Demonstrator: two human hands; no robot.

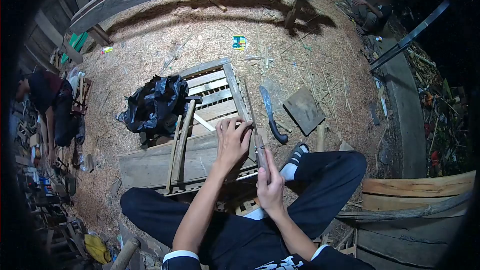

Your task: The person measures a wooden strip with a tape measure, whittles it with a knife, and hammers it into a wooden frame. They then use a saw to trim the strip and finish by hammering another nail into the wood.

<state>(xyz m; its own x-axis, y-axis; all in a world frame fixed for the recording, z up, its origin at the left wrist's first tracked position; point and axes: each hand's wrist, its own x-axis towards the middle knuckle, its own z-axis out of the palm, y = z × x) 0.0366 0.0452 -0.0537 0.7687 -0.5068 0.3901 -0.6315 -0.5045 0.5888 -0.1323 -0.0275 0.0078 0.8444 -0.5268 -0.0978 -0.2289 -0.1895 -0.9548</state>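
Note:
I sit on the sawdust-covered ground with a wooden slatted crate [214, 90] in front of me. My right hand [270, 185] grips the wooden handle of a knife [260, 152], its thin blade pointing away over the crate. My left hand [233, 140] rests just left of it, fingers pinching a thin strip against the blade near the handle. Two slim bamboo sticks [180, 145] lie on a flat plank [155, 162] across the crate's near end.
A machete [270, 112] lies on the ground right of the crate, beside a square board [304, 110]. A black plastic bag [155, 102] sits on the crate's left. One person sits at far right, another crouches at left. Planks stack at lower right.

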